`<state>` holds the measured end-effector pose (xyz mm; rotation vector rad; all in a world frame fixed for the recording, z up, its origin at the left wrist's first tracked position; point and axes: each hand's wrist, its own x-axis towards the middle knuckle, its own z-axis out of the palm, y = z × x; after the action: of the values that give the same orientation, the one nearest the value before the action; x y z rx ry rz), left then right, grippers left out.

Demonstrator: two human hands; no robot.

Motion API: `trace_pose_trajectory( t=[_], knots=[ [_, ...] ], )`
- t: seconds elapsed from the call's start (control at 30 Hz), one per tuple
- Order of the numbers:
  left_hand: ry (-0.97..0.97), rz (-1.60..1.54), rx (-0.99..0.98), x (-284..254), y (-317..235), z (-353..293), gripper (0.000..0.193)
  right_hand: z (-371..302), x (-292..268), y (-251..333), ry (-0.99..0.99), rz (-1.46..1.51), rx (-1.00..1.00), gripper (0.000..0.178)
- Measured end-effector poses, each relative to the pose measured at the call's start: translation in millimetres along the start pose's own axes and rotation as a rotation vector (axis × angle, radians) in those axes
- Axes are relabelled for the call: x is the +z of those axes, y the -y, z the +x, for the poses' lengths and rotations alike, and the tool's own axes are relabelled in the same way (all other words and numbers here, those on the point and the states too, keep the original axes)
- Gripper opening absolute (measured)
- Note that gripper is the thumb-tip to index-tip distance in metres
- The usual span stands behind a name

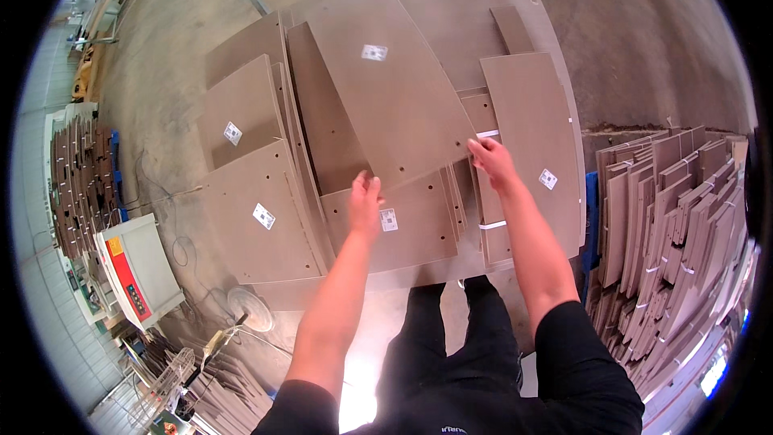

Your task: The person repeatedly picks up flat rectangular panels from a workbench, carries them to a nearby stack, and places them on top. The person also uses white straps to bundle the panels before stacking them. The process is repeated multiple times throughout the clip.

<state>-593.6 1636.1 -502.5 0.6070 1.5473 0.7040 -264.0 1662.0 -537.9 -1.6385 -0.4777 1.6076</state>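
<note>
A large grey-brown board (403, 89) with a white label and small dark holes near its close edge lies slanted over other boards. My right hand (493, 164) pinches its near right corner between thumb and fingers. At the near left corner, my left hand (365, 208) has its fingers curled on the board's edge, slightly blurred. Below that edge lies a smaller labelled panel (362, 229) with holes, partly under my left hand. A narrower panel (326, 125) shows beneath the slanted board's left side.
Labelled panels (250, 201) are piled on the left, and a long panel (531, 129) lies on the right over strapped pieces. All rest on a big board (451, 0). Strapped stacks (668, 225) stand at right. A white-and-red machine (141, 270) and cables are at left.
</note>
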Motion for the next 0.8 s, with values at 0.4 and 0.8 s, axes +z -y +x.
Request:
trace_pose_trajectory(
  t=[0.4,0.8],
  knots=[
    [0.415,0.584,-0.104,98,21,-176,0.053,-261,-168,-88,-0.225,0.005,0.119,0.038],
    [0.661,0.251,-0.157,147,179,-221,0.045,-307,-279,-170,-0.671,0.140,0.272,0.045]
  ],
)
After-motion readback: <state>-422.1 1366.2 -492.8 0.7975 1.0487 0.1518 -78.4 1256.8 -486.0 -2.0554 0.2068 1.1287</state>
